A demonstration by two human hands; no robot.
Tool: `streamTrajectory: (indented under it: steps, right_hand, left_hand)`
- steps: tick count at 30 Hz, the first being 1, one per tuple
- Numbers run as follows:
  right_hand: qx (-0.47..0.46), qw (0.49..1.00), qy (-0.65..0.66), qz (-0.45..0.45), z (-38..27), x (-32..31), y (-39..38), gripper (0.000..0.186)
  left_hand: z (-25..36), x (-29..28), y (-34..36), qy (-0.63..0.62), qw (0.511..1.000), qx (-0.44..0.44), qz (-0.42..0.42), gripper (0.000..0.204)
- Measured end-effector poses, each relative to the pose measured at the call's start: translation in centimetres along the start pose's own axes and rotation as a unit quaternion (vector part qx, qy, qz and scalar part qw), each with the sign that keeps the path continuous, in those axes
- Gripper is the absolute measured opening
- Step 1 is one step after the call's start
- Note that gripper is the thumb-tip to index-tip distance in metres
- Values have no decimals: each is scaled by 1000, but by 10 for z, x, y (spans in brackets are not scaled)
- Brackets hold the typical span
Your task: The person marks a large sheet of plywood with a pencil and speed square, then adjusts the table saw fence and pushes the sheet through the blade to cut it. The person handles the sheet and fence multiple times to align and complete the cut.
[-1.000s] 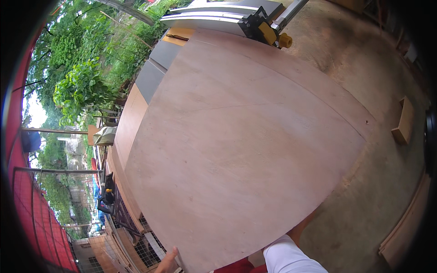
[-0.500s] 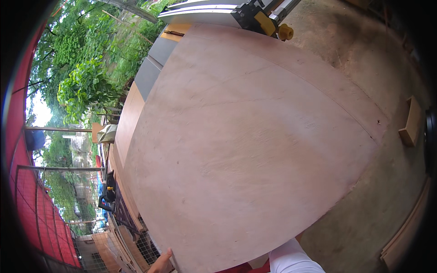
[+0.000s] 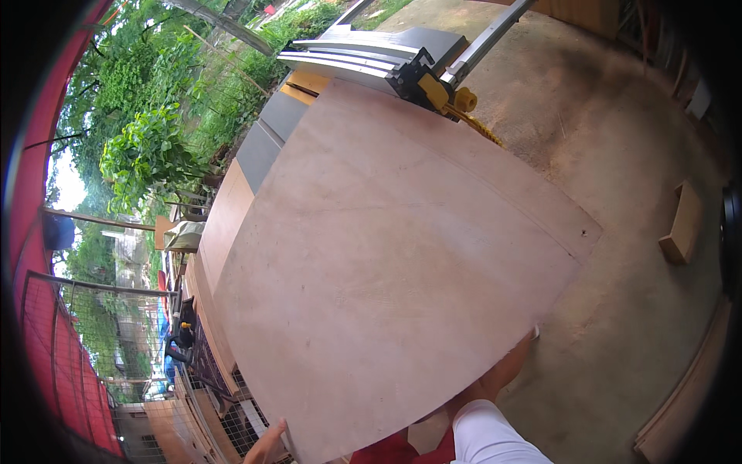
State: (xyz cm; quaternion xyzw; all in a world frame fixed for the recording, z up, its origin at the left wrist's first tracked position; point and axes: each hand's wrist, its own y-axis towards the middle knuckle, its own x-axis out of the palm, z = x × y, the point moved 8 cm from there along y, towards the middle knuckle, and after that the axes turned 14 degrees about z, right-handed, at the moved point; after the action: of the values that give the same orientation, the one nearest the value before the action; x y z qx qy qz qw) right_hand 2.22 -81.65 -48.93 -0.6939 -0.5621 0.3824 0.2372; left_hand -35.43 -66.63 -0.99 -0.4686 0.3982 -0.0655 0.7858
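Hand (image 3: 266,445), my bare left one, touches a large, flat, pinkish-brown wooden sheet (image 3: 402,263) along its edge at seven o'clock; how tightly it closes I cannot tell. Mid-view, the sheet points corners toward twelve, three and seven; its longer axis is unclear. At five, my white-sleeved right arm (image 3: 488,435) reaches beneath, right hand hidden.

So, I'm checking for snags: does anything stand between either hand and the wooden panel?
Nothing visible does at the left hand: it appears to touch the near left edge of the wooden panel. The right forearm runs along the near right edge, but the right hand is too hidden to judge.
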Motion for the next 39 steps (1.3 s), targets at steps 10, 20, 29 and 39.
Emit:
streamTrajectory:
  steps: [10, 20, 29, 39]
  right_hand:
    - [51, 733, 511, -446, -433, -166, -192, 74]
    - [-162, 948, -148, -231, -437, -176, -183, 40]
    - [-222, 940, -207, -157, -438, -172, -167, 42]
    - [-228, 931, -255, -130, -448, -168, -171, 46]
  left_hand:
    - [-35, -32, 40, 51, 988, 116, 87, 99]
    - [-57, -38, 53, 11, 991, -14, 129, 121]
    - [-50, -35, 49, 35, 990, -40, 133, 142]
    - [-43, -34, 48, 55, 989, -49, 128, 145]
